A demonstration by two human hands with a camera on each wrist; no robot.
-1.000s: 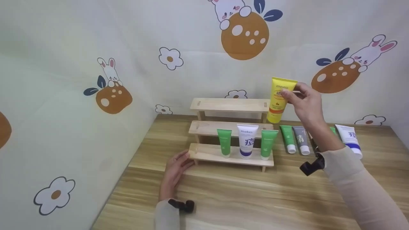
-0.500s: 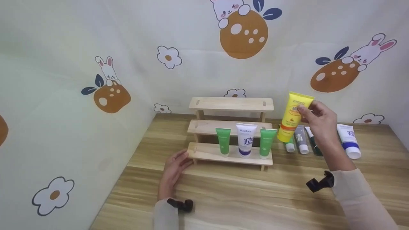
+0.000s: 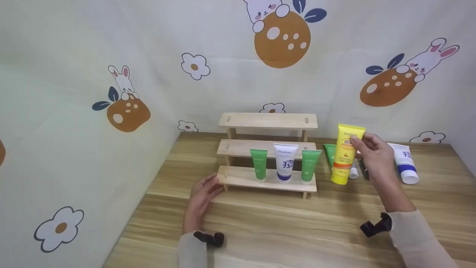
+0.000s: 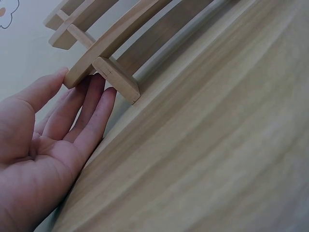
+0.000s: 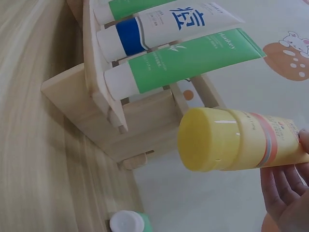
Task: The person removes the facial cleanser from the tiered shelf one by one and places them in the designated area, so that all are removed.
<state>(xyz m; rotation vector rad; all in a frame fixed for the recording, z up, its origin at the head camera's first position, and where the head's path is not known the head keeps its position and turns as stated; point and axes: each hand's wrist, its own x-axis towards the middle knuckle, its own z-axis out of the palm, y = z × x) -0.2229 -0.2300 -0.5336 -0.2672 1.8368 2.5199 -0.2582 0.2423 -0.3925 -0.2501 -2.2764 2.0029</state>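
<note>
A bright yellow plastic squeeze tube (image 3: 346,158) hangs just left of the right hand (image 3: 377,158), which pinches its upper part; its long axis tilts slightly from upright, cap down, right of the pale wooden three-tier rack (image 3: 267,120), whose left end the farther left hand (image 3: 203,193) grips

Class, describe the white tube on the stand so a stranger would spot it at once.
On the table, find the three-tier stand, then its lowest shelf. The white tube stands there between two green tubes. Its white body and blue band set it apart from them; its lookalike lies on the table.
</note>
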